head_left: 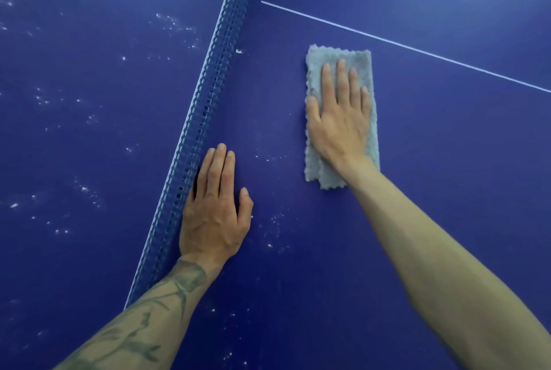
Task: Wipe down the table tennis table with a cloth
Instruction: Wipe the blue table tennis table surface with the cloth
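Flat, fingers straight, the right hand [338,119] presses the cloth [341,119] onto the table [432,161], gripping nothing. Cloth is a folded grey rectangle, long axis running away from the person, roughly parallel to the net [205,119], right of it. Left hand [216,208] rests flat, fingers extended, against the net's base. White specks [269,229] lie between the hands.

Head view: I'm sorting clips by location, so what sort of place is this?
Probably a games or sports room, though little else shows: a blue table tennis table with white lines, a net across it, and a right hand pressing a grey cloth.
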Motion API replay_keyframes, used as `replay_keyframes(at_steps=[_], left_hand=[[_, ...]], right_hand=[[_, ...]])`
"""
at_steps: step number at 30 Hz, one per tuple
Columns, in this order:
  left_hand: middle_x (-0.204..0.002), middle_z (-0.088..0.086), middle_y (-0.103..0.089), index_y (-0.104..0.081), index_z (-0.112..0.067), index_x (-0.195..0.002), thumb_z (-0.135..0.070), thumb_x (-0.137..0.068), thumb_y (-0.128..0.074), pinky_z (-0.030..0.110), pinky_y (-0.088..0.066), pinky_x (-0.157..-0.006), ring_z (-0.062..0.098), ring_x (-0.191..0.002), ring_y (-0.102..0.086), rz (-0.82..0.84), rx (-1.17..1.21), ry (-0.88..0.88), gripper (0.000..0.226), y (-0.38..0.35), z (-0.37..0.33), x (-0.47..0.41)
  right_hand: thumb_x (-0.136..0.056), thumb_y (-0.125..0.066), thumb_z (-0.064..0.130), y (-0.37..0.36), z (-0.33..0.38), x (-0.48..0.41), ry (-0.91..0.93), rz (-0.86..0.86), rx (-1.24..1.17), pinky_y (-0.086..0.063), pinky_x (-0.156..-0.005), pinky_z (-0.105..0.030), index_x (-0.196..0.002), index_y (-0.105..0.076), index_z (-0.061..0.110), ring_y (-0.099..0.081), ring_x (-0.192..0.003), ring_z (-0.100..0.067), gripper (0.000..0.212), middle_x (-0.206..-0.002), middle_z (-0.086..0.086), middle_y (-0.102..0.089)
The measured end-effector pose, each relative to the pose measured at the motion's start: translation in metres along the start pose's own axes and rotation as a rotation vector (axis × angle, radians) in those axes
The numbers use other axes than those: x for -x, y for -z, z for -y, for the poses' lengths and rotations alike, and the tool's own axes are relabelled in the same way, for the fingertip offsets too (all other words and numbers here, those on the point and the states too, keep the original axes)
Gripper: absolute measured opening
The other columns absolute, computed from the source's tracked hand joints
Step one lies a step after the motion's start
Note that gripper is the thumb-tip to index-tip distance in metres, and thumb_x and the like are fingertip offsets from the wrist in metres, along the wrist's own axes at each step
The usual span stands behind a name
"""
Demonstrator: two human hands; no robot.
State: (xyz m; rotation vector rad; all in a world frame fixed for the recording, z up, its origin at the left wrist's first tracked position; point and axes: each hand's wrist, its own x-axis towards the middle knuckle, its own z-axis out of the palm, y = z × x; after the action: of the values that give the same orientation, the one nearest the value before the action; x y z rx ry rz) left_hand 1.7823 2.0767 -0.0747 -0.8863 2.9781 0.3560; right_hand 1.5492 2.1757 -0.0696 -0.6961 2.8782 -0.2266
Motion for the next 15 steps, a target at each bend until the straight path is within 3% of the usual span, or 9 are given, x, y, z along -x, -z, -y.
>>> replay_keyframes(at_steps=[2,4,6,8,11,15], left_hand=[[-0.172,0.008,-0.027,-0.033,-0.005,-0.163,-0.032,-0.105,-0.040,0.018,0.009,-0.126,0.024,-0.160,-0.024,-0.015,0.006,-0.006,0.064,-0.001,0.001,0.000],[-0.172,0.009,-0.027,-0.032,-0.005,-0.162,-0.032,-0.105,-0.039,0.017,0.012,-0.125,0.024,-0.160,-0.023,-0.023,0.024,-0.012,0.064,-0.002,0.002,-0.001],[-0.173,0.009,-0.026,-0.032,-0.005,-0.163,-0.033,-0.105,-0.036,0.018,0.011,-0.126,0.024,-0.161,-0.023,-0.027,0.041,-0.011,0.064,-0.003,0.002,-0.001],[-0.173,0.008,-0.026,-0.032,-0.005,-0.163,-0.032,-0.105,-0.036,0.018,0.012,-0.125,0.024,-0.161,-0.023,-0.036,0.046,-0.009,0.064,-0.003,0.002,0.000],[-0.172,0.009,-0.026,-0.033,-0.005,-0.162,-0.032,-0.105,-0.037,0.018,0.012,-0.126,0.025,-0.160,-0.023,-0.061,0.059,-0.023,0.063,-0.004,0.003,0.001],[-0.173,0.008,-0.025,-0.032,-0.006,-0.163,-0.033,-0.107,-0.034,0.027,0.004,-0.129,0.023,-0.161,-0.021,-0.068,0.075,-0.037,0.062,-0.007,0.005,0.002]], right_hand=[[-0.110,-0.025,0.047,-0.007,0.024,0.008,0.023,-0.007,0.004,0.000,-0.133,-0.046,-0.171,-0.009,0.024,-0.001,-0.165,-0.022,0.067,-0.179,-0.003,-0.002],[-0.110,-0.024,0.045,-0.016,0.038,0.043,0.179,-0.009,0.043,-0.003,-0.133,-0.045,-0.171,-0.013,0.022,-0.004,-0.165,-0.023,0.066,-0.179,-0.004,-0.006],[-0.110,-0.028,0.044,-0.021,0.030,0.087,0.353,0.023,0.057,-0.006,-0.133,-0.046,-0.170,-0.018,0.022,-0.005,-0.165,-0.022,0.064,-0.178,-0.003,-0.009],[-0.111,-0.031,0.043,-0.018,0.003,0.112,0.398,0.055,0.067,-0.008,-0.134,-0.046,-0.170,-0.020,0.023,-0.006,-0.165,-0.020,0.064,-0.178,-0.001,-0.011],[-0.109,-0.024,0.046,-0.008,-0.030,0.097,0.199,0.039,0.103,-0.007,-0.133,-0.045,-0.171,-0.015,0.025,-0.006,-0.165,-0.019,0.065,-0.179,0.000,-0.008],[-0.110,-0.027,0.045,-0.005,-0.002,0.060,-0.065,-0.015,-0.012,-0.001,-0.133,-0.046,-0.171,-0.009,0.025,-0.001,-0.165,-0.022,0.066,-0.179,-0.002,-0.002]])
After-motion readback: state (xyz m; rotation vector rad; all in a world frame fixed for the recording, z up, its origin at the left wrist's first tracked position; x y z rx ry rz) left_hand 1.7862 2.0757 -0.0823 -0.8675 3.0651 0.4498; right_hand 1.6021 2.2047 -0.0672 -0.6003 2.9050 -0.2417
